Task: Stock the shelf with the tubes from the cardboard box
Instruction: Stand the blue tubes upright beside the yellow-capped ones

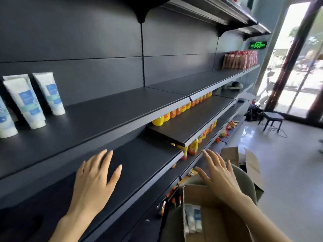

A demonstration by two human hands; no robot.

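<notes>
Several white tubes with blue labels (24, 102) stand cap-down at the left end of a dark shelf (108, 110). An open cardboard box (211, 219) sits low at the right, with a few more white tubes (193, 219) lying inside near its left wall. My left hand (94, 182) hovers with spread, straight fingers in front of the shelf below the tubes, holding nothing. My right hand (220, 173) is spread flat above the far side of the box, also empty.
Yellow and orange bottles (176, 112) line the lower shelves to the right. Red packets (240, 59) stand at the far end of the tube shelf. A second open cardboard box (244, 159) lies on the floor behind, and a black stool (272, 119) stands near the glass door.
</notes>
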